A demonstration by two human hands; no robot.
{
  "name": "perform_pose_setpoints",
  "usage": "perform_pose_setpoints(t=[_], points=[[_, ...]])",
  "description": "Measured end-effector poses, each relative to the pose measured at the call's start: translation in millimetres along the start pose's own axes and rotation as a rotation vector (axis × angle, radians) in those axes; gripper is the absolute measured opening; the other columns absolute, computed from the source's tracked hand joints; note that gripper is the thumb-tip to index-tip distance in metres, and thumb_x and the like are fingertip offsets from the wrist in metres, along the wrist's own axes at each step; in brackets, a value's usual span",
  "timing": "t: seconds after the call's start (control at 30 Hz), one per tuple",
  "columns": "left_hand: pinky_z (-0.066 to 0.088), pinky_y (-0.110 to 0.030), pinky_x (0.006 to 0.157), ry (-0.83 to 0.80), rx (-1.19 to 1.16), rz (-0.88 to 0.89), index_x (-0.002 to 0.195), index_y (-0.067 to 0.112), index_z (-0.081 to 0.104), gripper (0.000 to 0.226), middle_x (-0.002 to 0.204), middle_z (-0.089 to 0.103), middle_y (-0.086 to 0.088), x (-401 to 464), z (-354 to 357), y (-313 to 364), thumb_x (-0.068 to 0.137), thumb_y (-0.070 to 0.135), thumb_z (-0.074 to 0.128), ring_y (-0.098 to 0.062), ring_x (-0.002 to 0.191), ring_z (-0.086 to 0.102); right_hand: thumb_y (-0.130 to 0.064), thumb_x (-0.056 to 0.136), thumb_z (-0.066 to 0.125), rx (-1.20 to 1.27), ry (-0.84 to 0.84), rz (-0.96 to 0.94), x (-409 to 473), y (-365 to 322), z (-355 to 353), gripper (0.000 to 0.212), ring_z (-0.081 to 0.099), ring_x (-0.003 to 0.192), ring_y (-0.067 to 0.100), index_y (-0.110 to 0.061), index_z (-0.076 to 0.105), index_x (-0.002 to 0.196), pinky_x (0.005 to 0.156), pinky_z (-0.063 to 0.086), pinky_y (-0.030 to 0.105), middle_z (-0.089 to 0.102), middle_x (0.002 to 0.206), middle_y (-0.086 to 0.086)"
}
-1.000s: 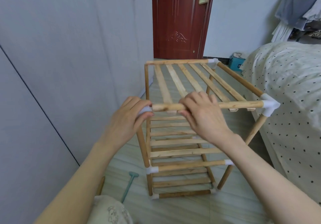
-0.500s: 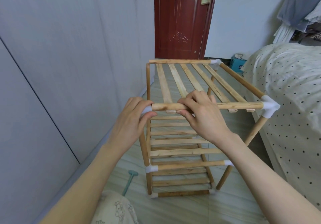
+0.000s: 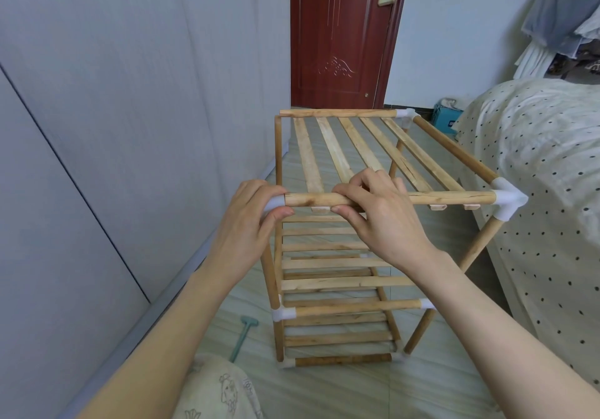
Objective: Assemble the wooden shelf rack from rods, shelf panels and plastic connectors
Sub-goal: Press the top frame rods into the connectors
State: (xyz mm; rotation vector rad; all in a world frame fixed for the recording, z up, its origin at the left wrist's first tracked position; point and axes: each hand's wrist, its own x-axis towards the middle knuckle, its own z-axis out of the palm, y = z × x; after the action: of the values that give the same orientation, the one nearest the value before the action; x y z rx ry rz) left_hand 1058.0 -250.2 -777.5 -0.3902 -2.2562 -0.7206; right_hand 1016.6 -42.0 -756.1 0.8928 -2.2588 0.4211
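Observation:
The wooden shelf rack stands upright on the floor, with three tiers of slatted panels. My left hand grips the white plastic connector at the near left top corner. My right hand holds the near top rod beside it, fingers over the top and thumb underneath. White connectors sit at the near right corner and far right corner. The top slatted panel lies between the near and far rods. The far left top corner shows no white connector.
A grey wardrobe wall runs along the left. A bed with a dotted cover is close on the right. A red-brown door stands behind the rack. A pale green tool lies on the floor near my knee.
My left thumb has slid under the corner connector and my right fingers have shifted slightly on the rod. The view has drifted a little; the rack stays put.

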Motion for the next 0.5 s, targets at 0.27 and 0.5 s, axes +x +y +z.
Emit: perform_pose_setpoints(t=[0.27, 0.5], points=[[0.031, -0.003, 0.085, -0.039, -0.115, -0.074, 0.102, 0.020, 0.061, 0.026, 0.096, 0.053, 0.015, 1, 1, 8, 0.088, 0.041, 0.052, 0.002, 0.096, 0.045, -0.039, 0.087, 0.044, 0.000, -0.001, -0.042, 0, 0, 3, 0.035, 0.045, 0.077, 0.014, -0.019, 0.069, 0.101, 0.069, 0.026, 0.029, 0.053, 0.083, 0.000], [0.046, -0.028, 0.095, 0.090, -0.824, -0.602, 0.116, 0.028, 0.050, 0.043, 0.113, 0.059, 0.011, 29, 1, 20, 0.090, 0.055, 0.027, -0.005, 0.112, 0.054, -0.044, 0.089, 0.041, 0.040, -0.104, -0.086, 5, 6, -3, 0.040, 0.051, 0.076, 0.019, -0.020, 0.070, 0.103, 0.066, 0.031, 0.030, 0.055, 0.084, -0.002]])
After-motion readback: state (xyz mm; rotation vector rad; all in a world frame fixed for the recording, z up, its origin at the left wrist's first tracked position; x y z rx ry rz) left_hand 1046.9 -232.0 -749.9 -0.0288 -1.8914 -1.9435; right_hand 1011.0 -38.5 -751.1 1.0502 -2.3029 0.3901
